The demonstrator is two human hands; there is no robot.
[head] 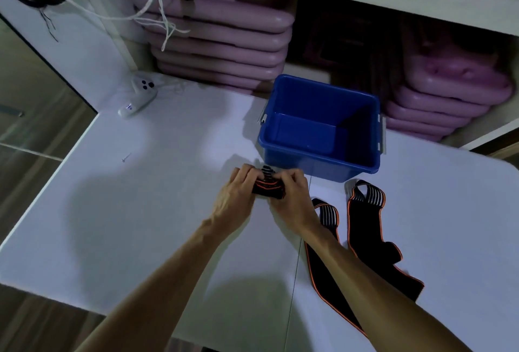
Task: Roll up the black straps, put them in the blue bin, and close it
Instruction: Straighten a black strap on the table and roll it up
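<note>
- Black strap roll (268,187), edged in orange, sits on the white table (140,211) between both hands, its long axis running left to right across the view; a striped end sticks up just past the fingertips.
- Left hand (238,194) clamps the roll's left end, fingers (247,173) curled over the top.
- Right hand (293,194) clamps the right end, its fingers likewise bent tight over the roll.
- Blue bin (320,155) stands open just beyond the fingertips, slightly to the right, with nothing visible inside.
- Two unrolled straps lie flat to the right of the right hand: the nearer strap (327,281) passes under the right forearm, and the farther strap (365,228) lies beside it, both running lengthwise away from the person with striped ends toward the bin.
- White remote (139,96) rests well left of the fingers.
</note>
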